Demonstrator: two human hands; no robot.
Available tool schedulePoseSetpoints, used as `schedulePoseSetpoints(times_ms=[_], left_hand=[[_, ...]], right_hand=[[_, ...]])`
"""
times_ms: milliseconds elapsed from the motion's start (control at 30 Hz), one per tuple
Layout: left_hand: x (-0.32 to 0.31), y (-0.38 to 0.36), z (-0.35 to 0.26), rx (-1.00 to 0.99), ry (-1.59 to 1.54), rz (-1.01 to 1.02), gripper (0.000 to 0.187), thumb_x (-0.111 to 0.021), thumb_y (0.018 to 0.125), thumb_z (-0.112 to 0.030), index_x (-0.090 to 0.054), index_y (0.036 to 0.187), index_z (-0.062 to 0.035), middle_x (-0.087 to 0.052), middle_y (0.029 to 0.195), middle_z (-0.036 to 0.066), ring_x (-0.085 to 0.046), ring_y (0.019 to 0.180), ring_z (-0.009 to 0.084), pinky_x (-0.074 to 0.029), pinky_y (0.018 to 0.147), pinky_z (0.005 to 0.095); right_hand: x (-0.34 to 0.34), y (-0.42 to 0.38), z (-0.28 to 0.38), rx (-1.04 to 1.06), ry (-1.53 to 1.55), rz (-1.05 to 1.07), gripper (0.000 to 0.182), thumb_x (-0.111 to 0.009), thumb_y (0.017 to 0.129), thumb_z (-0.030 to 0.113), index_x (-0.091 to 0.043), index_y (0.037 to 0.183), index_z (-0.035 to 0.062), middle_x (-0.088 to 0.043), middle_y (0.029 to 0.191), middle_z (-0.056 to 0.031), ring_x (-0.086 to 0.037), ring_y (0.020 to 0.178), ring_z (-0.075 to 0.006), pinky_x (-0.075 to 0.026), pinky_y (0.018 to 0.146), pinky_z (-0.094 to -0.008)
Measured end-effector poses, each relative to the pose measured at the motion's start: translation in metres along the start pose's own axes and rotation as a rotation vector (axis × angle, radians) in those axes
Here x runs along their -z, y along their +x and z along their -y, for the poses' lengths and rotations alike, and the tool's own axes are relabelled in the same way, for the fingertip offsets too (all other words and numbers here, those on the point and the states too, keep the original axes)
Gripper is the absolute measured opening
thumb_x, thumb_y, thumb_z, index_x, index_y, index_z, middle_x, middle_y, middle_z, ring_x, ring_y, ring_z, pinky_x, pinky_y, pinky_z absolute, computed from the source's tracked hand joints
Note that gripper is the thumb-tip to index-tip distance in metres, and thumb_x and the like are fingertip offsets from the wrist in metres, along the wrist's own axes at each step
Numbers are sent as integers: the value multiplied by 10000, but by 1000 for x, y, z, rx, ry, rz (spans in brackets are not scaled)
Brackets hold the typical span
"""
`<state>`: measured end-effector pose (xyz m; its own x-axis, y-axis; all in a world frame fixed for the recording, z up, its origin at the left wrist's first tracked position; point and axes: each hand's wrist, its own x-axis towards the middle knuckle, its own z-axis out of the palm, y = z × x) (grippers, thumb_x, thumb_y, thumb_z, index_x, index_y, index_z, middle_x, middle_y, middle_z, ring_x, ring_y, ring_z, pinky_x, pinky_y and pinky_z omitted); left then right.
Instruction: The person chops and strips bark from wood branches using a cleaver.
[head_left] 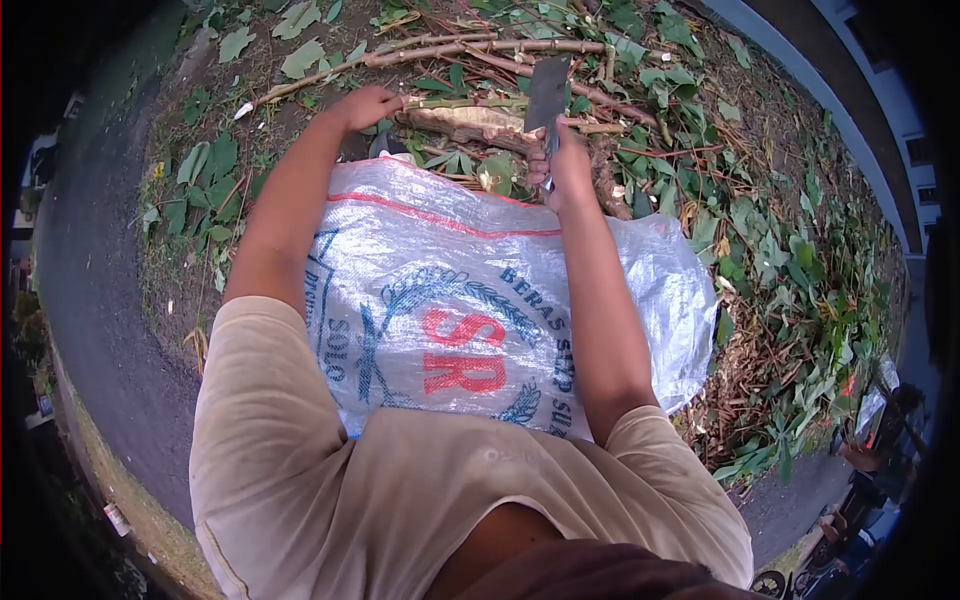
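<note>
Head view: closed right hand [567, 165] grips a broad, dark-grey cleaver [546, 93]; left hand [371, 107] pinches a slender greenish stem [465, 103].

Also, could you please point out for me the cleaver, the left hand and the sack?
Cleaver [547, 92]: head view, middle of the blade.
Left hand [369, 107]: head view, back of the hand.
Sack [465, 350]: head view, its broad face, at the large red letters.

So the person's got on a plain tan T-shirt [440, 480], short sleeves [265, 340], looks kinda faded and creased, with a small faint mark on the front. Both forearms bare, btw.
</note>
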<state>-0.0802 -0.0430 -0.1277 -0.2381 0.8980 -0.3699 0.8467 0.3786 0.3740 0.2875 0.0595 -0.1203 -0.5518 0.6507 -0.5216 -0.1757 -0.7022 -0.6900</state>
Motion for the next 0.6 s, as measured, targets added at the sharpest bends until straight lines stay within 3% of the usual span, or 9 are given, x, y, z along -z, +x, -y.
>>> schedulePoseSetpoints(times_ms=[67, 167, 200, 267, 300, 433, 500, 533, 600], left_hand=[[5, 4, -14, -59, -23, -68, 637, -406, 1062, -600, -739, 1184, -72, -730, 1061, 203, -691, 1064, 341, -502, 979, 447], [1, -1, -23, -103, 51, -103, 672, -368, 1070, -613, -741, 1152, -59, -723, 1041, 223, -686, 1052, 385, -508, 962, 487], [1, -4, -25, -93, 144, -82, 686, -358, 1074, -616, -740, 1146, -52, -718, 1038, 239, -678, 1045, 414, -506, 963, 510], [-8, -7, -17, -88, 235, -53, 699, -347, 1078, -620, -738, 1141, -44, -712, 1036, 254, -670, 1037, 443, -504, 964, 533], [-10, 2, -5, -142, 266, -93, 710, -339, 1078, -622, -736, 1140, -37, -709, 1033, 263, -671, 1033, 449, -503, 969, 538], [-2, -4, -12, -118, 276, -91, 720, -336, 1083, -606, -728, 1091, -1, -703, 1054, 292, -665, 1052, 465, -499, 974, 551], [-4, -5, -15, -118, 281, -81, 722, -343, 1084, -599, -724, 1065, 14, -702, 1057, 298, -663, 1056, 469, -496, 974, 552], [-3, -5, -18, -96, 273, -69, 718, -349, 1086, -589, -720, 1041, 24, -702, 1051, 301, -663, 1055, 469, -497, 974, 545], [-5, -6, -22, -82, 243, -52, 728, -354, 1086, -583, -727, 1031, 39, -704, 1068, 312, -666, 1073, 465, -498, 991, 531]], right_hand=[[-22, -27, 19, 85, -30, -32, 450, -427, 1115, 491, -527, 1031, 60, -440, 667, -3, -400, 516, -109, -313, 455, -286], [-33, -35, 18, 728, -502, -77, 415, -397, 1140, 411, -546, 1043, 36, -502, 686, -26, -468, 525, -135, -404, 490, -318], [-31, -28, 9, 728, -505, -69, 415, -397, 1140, 411, -546, 1043, 36, -502, 686, -26, -468, 525, -135, -404, 490, -318], [-17, -11, -23, 1009, -848, -243, 474, -414, 1122, 473, -552, 1042, 27, -523, 695, -58, -507, 542, -154, -445, 502, -347], [2, 17, -45, 106, -607, -141, 514, -436, 1094, 544, -541, 1047, 43, -501, 695, -55, -472, 534, -153, -413, 480, -344], [5, 13, -22, -79, -52, -15, 445, -468, 1084, 547, -502, 1022, 108, -425, 671, 0, -376, 515, -104, -317, 455, -281], [5, 6, -15, -52, 29, -16, 446, -466, 1085, 547, -504, 1027, 107, -423, 671, 3, -374, 514, -100, -312, 455, -274], [-5, -3, -4, -15, 111, -5, 446, -463, 1086, 547, -505, 1032, 107, -420, 672, 5, -371, 513, -96, -307, 455, -267], [-18, -15, 0, 400, -150, -102, 394, -419, 1126, 467, -495, 1025, 93, -413, 673, 13, -361, 510, -80, -296, 452, -252]])
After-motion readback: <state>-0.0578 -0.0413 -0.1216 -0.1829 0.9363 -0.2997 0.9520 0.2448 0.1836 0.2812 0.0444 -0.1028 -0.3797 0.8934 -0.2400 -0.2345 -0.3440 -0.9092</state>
